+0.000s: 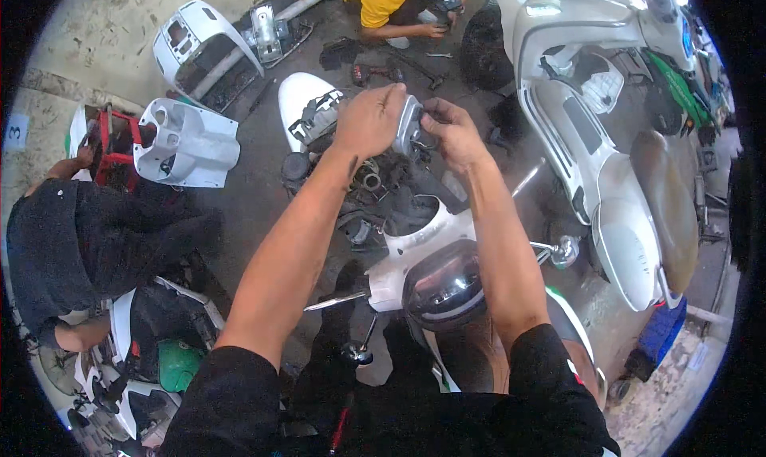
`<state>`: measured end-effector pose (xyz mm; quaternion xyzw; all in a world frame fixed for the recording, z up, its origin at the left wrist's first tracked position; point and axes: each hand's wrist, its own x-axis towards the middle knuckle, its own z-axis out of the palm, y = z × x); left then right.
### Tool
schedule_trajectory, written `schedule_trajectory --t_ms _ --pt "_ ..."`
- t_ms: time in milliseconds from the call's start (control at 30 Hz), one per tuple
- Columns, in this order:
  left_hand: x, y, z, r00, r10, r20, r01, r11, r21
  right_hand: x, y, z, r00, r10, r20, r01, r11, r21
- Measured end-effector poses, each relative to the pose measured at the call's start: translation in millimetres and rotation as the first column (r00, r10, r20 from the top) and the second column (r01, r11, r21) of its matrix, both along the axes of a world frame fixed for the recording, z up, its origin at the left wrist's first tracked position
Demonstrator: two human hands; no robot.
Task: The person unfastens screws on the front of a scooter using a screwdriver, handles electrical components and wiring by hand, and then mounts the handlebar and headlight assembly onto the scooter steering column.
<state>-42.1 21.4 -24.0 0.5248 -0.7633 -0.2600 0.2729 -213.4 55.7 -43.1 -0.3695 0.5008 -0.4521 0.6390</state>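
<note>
Both of my arms reach forward, above a scooter's handlebar cover (431,234) with a dark headlight in its front. In my left hand (371,122), closed around its far side, is a smooth grey part (408,126) with a shiny edge; its exact kind is unclear. My right hand (455,138) has its thumb and fingers curled together at the right side of that same part, where something small and dark shows. Beneath my hands lie dark cables and fittings (371,176). Just left of them is a white body panel (299,90) with a black slotted piece.
A white-grey scooter (590,154) stands at the right. Pale body panels (191,142) lie at the left beside a person in black (88,242). Another person in a yellow shirt (383,2) crouches ahead. A power tool (375,74) lies on the floor. Mirrors (565,251) stick out sideways.
</note>
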Motion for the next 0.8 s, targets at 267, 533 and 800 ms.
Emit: schedule_trajectory --t_ms 267,533,800 --pt "-6.9 -1.8 -10.1 0.997 -0.012 -0.081 0.012 1.0 0.006 -11.1 20.4 -1.5 0.995 -0.091 0.031 0.088 0.993 0.073" --pt "2.6 2.5 9.1 0.998 -0.025 -0.062 0.024 1.0 -0.012 -109.2 289.7 40.8 0.709 -0.701 -0.081 0.705 0.707 0.053" --pt "-37.3 -4.7 5.2 0.947 0.004 0.322 0.046 0.988 -0.148 -226.7 644.5 80.7 -0.267 -0.362 -0.893 0.87 0.309 -0.385"
